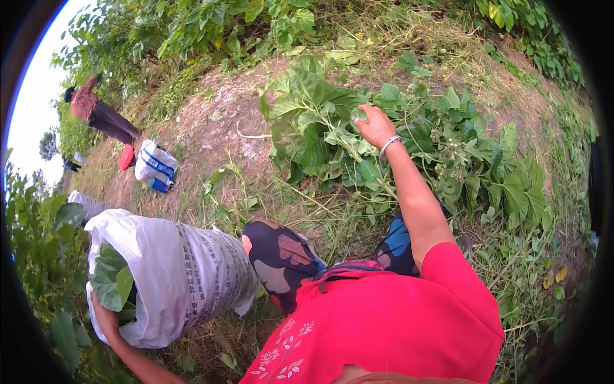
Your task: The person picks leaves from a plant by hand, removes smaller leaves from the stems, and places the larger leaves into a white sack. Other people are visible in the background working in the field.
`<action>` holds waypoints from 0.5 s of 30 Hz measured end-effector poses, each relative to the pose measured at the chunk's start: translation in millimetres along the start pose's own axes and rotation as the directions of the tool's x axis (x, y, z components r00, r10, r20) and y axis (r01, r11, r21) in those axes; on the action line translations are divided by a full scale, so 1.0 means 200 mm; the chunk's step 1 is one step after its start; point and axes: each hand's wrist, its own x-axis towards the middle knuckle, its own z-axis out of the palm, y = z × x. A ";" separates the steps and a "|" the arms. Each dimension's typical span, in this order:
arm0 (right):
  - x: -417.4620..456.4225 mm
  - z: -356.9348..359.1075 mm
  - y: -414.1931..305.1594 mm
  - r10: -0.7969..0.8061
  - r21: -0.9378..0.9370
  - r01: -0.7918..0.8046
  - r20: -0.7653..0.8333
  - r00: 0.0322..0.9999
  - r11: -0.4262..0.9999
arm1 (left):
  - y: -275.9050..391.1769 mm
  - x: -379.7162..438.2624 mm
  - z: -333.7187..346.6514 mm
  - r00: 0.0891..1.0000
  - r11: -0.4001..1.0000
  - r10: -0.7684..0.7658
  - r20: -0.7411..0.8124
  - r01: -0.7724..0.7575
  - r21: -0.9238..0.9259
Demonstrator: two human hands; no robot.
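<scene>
A white woven sack (206, 273) with printed writing leans at my left, its mouth turned toward me. Large green leaves (109, 281) fill the part of the opening that shows. My left hand (104, 314) reaches into that mouth against the leaves; its fingers are hidden beneath them. Over a heap of cut leafy branches (312, 110) on the ground, my right hand (376, 128) is stretched out with fingers apart, a bracelet on its wrist. A pale stem (343, 141) runs below it through the foliage. Something small and whitish shows at a fingertip.
Another person (103, 110) stands at the far left, near a red object (126, 157) and a white and blue sack (156, 165). A further pale sack (86, 206) lies behind mine. Leafy bushes (230, 29) line the far side, and dry grass (422, 33) covers the slope.
</scene>
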 end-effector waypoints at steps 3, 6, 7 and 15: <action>0.08 0.05 0.19 0.128 0.041 -0.132 0.087 0.988 0.990 | -0.09 0.00 -0.07 0.996 0.995 0.057 -0.074 -0.051 0.089; 0.08 0.17 0.34 0.225 0.026 -0.235 0.216 0.950 0.972 | -0.11 -0.04 -0.11 0.989 0.999 -0.030 -0.142 0.035 0.034; 0.08 0.20 0.40 0.267 -0.019 -0.274 0.291 0.919 0.962 | -0.05 -0.04 -0.10 0.989 0.989 -0.065 -0.134 0.082 0.121; -0.12 0.53 0.37 0.432 -0.391 -0.251 0.498 0.752 0.886 | 0.60 -0.30 -0.19 0.560 0.832 0.505 -0.657 -0.112 0.544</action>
